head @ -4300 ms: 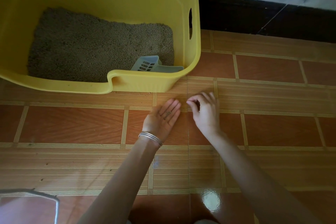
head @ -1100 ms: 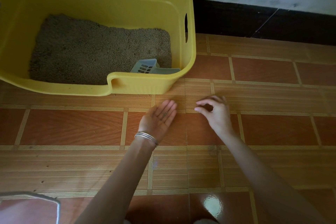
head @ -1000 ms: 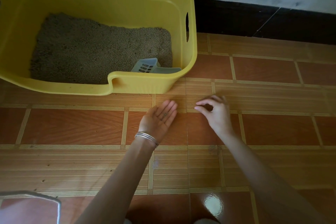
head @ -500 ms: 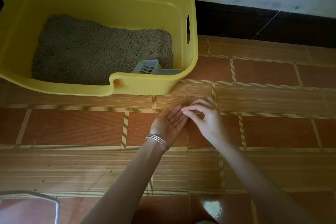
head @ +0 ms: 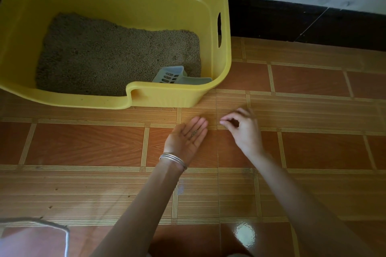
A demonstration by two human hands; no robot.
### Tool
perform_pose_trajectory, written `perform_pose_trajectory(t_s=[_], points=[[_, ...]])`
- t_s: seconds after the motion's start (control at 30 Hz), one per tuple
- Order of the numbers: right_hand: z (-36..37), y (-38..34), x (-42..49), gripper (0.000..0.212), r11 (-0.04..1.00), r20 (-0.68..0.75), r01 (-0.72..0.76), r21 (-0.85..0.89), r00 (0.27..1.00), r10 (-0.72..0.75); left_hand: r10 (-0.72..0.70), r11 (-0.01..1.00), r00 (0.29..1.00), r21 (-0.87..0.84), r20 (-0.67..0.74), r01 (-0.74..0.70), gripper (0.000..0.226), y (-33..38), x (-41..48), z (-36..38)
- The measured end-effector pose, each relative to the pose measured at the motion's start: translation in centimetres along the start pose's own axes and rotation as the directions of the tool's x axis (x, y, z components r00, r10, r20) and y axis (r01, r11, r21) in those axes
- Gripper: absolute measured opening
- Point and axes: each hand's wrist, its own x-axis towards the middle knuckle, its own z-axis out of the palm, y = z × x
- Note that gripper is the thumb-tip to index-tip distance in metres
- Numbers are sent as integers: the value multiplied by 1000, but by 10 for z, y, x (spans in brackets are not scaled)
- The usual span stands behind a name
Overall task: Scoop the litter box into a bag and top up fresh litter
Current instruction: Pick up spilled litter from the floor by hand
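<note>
The yellow litter box (head: 171,99) stands on the tiled floor at upper left, with grey-brown litter (head: 117,56) across its bottom. A pale blue slotted scoop (head: 173,76) lies in its near right corner. My left hand (head: 187,139) rests palm up on the floor in front of the box, with a few spilled litter grains (head: 193,133) in the palm. My right hand (head: 243,129) hovers just to its right, thumb and forefinger pinched together; whether a grain sits between them is too small to tell.
Orange-brown floor tiles (head: 313,152) stretch to the right. A dark skirting board (head: 302,21) under a white wall runs behind. A translucent pinkish bag or container edge (head: 35,236) shows at the bottom left corner. A few stray grains (head: 50,207) lie on the floor.
My right hand has drawn back to the right from over my left palm, where its fingertips were half a second ago. The left hand stays palm up.
</note>
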Motion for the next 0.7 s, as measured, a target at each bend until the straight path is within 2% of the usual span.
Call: perform_pose_trajectory(t_s=[0.13,0.3,0.37,0.43,0.5,0.57,0.7], points=[[2,-6,-7,19,985,-24,82,-153,996,-87,2,1000,1000,6,2,-2,44,0,1,-1],[6,-15,-10,8,945,6,30,-325,1000,-29,3,1000,1000,21,6,-3,44,-2,-1,1],[5,-17,-9,13,969,4,25,-248,1000,-24,6,999,1000,31,5,-7,43,-3,-2,2],[-1,-25,-10,23,998,0,49,-33,999,-50,3,999,1000,53,6,-3,42,-6,-2,4],[-9,-37,-11,26,985,28,93,148,995,-98,0,997,1000,73,0,0,41,-10,-2,8],[-15,-41,-11,24,965,39,104,241,992,-117,-4,997,1000,81,-14,5,41,-14,-1,13],[-22,-28,-6,8,933,-9,-17,360,1000,22,-17,997,1000,72,3,16,42,-14,0,12]])
